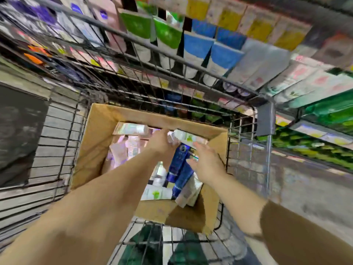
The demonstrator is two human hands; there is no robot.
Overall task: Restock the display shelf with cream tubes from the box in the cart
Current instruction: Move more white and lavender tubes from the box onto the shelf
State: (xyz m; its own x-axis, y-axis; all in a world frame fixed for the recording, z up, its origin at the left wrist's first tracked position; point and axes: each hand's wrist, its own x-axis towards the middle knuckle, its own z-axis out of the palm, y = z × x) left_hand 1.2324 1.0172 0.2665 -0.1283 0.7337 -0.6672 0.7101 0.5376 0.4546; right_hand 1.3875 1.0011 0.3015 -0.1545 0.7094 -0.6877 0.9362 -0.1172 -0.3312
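So we're both hands deep in the open brown cardboard box sitting in the grey wire cart. Our left hand is closed around the cap end of a white cream tube with a green logo, held up near the box's far wall, probably so it clears the pile. Right hand is open, fingers spread just under that tube, looks ready to steady it. More white tubes and dark blue tubes are still lying loose in there. The display shelf of upright tubes is right behind the cart.

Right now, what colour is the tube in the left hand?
White with green print, seen from the head camera.
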